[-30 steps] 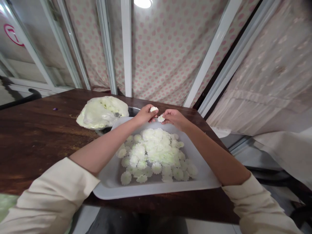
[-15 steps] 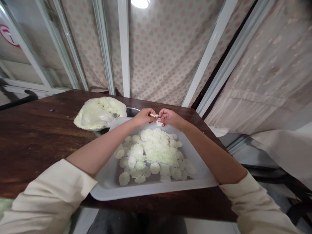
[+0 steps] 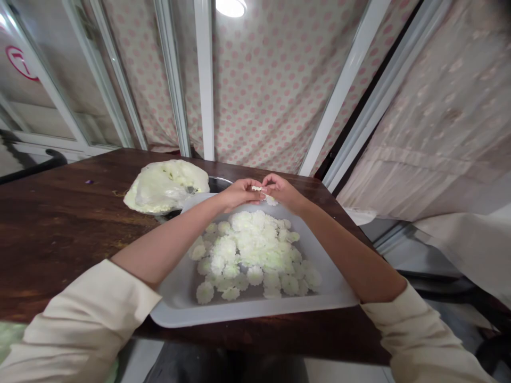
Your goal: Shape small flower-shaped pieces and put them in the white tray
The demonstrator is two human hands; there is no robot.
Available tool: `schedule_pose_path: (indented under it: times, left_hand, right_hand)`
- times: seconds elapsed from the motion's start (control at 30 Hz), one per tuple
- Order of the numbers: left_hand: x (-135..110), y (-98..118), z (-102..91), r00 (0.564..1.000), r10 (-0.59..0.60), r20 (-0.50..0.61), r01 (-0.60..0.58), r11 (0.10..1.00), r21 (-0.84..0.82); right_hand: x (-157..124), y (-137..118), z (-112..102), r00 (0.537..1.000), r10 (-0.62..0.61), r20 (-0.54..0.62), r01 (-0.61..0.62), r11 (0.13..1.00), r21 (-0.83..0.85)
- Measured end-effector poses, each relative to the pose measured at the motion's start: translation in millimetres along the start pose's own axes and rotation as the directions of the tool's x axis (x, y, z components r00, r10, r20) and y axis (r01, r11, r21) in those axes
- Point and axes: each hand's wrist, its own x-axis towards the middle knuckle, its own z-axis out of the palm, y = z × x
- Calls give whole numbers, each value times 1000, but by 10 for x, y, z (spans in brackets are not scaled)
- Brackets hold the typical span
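My left hand (image 3: 239, 194) and my right hand (image 3: 282, 191) meet above the far rim of a pale grey plastic tray (image 3: 255, 311). Between their fingertips is a small white flower head (image 3: 257, 188), partly hidden by the fingers. A second white flower head (image 3: 272, 200) shows just under my right fingers. I cannot tell which hand holds which with certainty, but both appear pinched on them. A heap of white chrysanthemum-like flower heads (image 3: 247, 250) fills the tray's middle, below my forearms.
A clear plastic bag of pale flowers (image 3: 165, 186) lies on the dark wooden table (image 3: 67, 223) left of the tray. A metal bowl rim (image 3: 219, 183) shows behind the tray. Polka-dot cloth and white window frames stand beyond the table.
My hands have moved closer together over the tray's far rim. The two flower heads now sit nearer each other, close against my fingertips.
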Motion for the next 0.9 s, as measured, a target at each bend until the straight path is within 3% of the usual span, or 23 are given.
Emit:
schedule_pose_path:
  times: [0.17,0.33,0.5,0.9]
  left_hand:
    - [70,-77,-59,994,107,-30,-106,994,30]
    - [117,-106,-93,983,156,-100,-151,987,48]
    - [115,-94,-82,983,169,-78,-162,983,87]
    - [124,-148,-106,975,221,-22,-209,947,243]
  right_hand:
    - [0,-38,18,999,2,-38,-3,1000,-24]
    - [-24,-85,15,988,78,-136,-107,971,-215]
    - [-50,-109,49,978,199,-55,-206,925,-320]
    - [-55,-136,61,976,218,-1,-216,969,-115]
